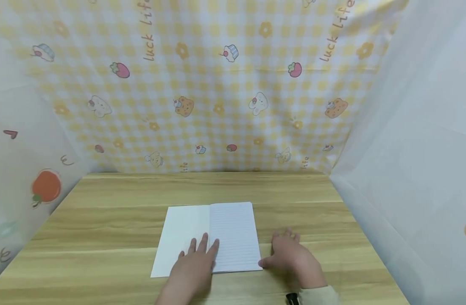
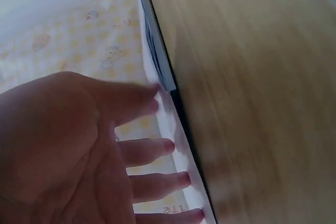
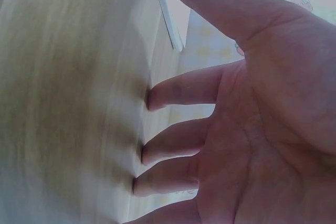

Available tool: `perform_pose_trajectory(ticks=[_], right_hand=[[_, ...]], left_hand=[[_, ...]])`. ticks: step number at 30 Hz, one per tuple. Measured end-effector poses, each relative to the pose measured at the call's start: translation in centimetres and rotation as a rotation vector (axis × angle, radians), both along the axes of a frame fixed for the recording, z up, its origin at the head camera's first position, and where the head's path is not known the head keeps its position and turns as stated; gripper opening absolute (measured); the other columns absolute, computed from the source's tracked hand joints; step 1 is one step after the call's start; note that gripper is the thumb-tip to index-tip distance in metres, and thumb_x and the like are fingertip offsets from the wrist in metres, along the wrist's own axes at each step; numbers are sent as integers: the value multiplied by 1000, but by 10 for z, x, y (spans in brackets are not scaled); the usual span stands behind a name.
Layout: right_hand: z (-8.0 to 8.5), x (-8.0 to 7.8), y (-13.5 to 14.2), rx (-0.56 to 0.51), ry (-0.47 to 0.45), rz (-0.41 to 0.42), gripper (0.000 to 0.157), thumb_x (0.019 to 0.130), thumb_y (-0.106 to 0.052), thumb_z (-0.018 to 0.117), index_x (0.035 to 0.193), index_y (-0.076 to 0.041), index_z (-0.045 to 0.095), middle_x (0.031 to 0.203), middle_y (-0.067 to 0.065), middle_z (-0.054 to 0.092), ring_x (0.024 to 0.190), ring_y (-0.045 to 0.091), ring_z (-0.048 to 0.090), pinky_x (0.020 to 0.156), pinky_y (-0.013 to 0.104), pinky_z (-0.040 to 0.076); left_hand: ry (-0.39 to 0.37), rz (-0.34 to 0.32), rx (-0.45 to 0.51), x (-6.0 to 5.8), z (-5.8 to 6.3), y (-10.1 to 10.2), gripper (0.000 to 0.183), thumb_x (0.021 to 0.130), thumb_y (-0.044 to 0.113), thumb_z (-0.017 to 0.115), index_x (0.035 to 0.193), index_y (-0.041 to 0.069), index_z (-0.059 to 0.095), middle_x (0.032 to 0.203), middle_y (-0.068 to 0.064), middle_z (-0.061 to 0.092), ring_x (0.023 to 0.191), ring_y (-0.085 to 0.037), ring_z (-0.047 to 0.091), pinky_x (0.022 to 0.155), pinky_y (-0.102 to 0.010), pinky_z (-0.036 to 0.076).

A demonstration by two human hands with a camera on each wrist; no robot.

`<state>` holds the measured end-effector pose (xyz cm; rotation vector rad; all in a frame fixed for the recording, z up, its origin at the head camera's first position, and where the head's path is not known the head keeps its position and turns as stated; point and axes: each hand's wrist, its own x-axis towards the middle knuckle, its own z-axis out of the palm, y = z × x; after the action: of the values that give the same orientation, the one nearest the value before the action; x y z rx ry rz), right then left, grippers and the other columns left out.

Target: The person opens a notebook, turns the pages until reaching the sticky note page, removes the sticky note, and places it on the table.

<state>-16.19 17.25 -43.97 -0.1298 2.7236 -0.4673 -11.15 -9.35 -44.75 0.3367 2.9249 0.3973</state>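
Note:
A notebook (image 1: 235, 237) lies spread on the table, with a blank page on the left and a lined page on the right. My left hand (image 1: 193, 264) rests on its lower middle, fingers spread over the blank page and the fold. To the right of the notebook is my right hand (image 1: 294, 256), its fingertips on the wood and its thumb at the notebook's lower right corner. In the right wrist view the fingers (image 3: 181, 87) reach straight down to the tabletop, and the notebook's edge (image 3: 169, 17) shows by the thumb. Neither hand grips anything.
The wooden table (image 1: 103, 212) carries the notebook. Behind it hangs a yellow checked cloth (image 1: 217, 84) with printed cakes and animals. Pale sheets stand at the left (image 1: 19, 140) and right (image 1: 416, 127) sides of the table. A black item (image 1: 292, 298) shows beside the right sleeve.

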Motion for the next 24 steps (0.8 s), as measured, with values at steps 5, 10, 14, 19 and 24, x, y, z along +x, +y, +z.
perform_pose_trajectory(ticks=[5,10,14,19,24], right_hand=[[1,-1,1,12,-11,12,108,80,-56,88,150,15,47,156,56,24,143,80,22,112,87,31],[1,-4,0,25,18,57,104,80,-64,84,138,18,56,151,55,35,140,80,28,113,85,33],[-23,-11,0,44,48,66,99,78,-71,81,122,16,66,151,49,43,145,77,26,118,86,25],[-29,-11,-5,50,71,41,94,79,-79,75,110,10,74,151,46,47,146,77,25,117,88,22],[-11,-5,-11,28,77,35,84,81,-69,80,102,12,73,147,51,46,143,78,28,117,86,23]], left_hand=[[-70,27,61,-6,-4,5,70,95,51,73,154,16,57,168,-27,39,150,-63,37,110,-85,38],[-97,44,38,-10,-5,8,85,84,57,83,153,15,57,167,-29,39,150,-65,35,108,-88,36],[-75,47,23,-10,-3,12,85,83,57,84,150,12,59,164,-32,42,147,-67,38,104,-89,38],[-67,55,21,-11,-1,16,87,83,61,83,149,9,60,163,-33,43,146,-68,38,103,-90,38],[-48,56,36,-13,0,16,73,93,57,75,145,9,61,160,-34,46,144,-69,41,101,-90,39]])
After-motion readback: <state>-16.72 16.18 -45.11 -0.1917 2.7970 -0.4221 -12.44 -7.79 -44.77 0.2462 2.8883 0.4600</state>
